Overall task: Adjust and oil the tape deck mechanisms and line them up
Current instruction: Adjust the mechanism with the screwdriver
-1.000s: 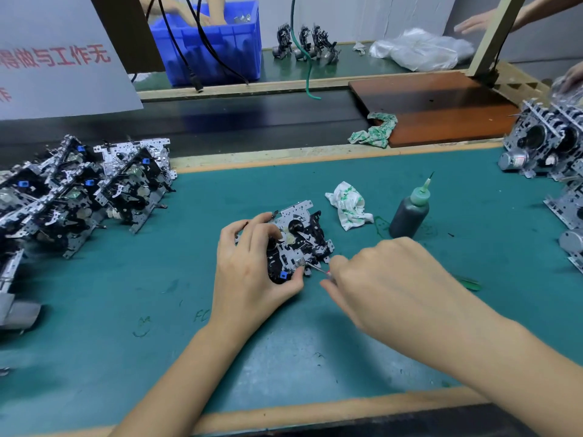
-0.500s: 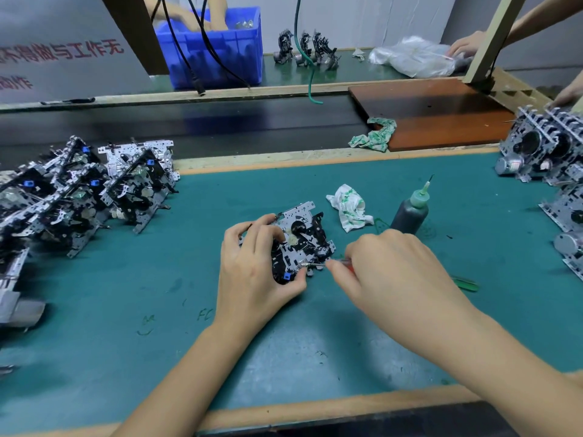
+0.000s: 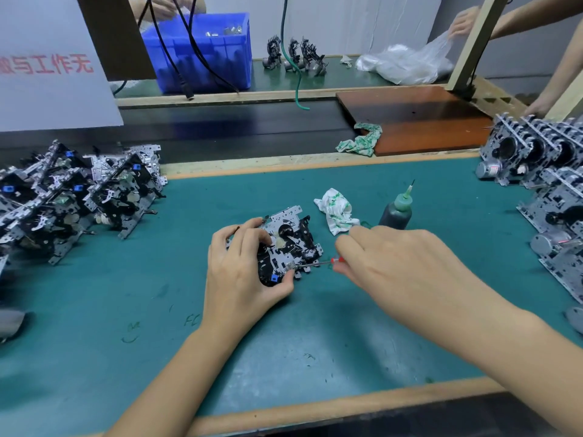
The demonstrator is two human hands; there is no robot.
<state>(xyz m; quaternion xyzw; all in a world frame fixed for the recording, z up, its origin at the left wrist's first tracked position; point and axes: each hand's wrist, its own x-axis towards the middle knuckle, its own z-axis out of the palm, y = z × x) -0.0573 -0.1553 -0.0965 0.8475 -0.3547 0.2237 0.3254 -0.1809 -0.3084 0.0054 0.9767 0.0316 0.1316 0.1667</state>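
1 tape deck mechanism (image 3: 285, 244), mid-counter (image 3: 94, 310), gripped by left hand (image 3: 243, 272) to steady it; right hand (image 3: 394, 266) pinches small screwdriver (image 3: 310, 263), tip at near edge, likely adjusting; oil bottle (image 3: 397, 212) upright nearby; finished row (image 3: 72, 197) left.

Two bare forearms and hands (image 3: 246, 279), no sleeves, rings or gloves.
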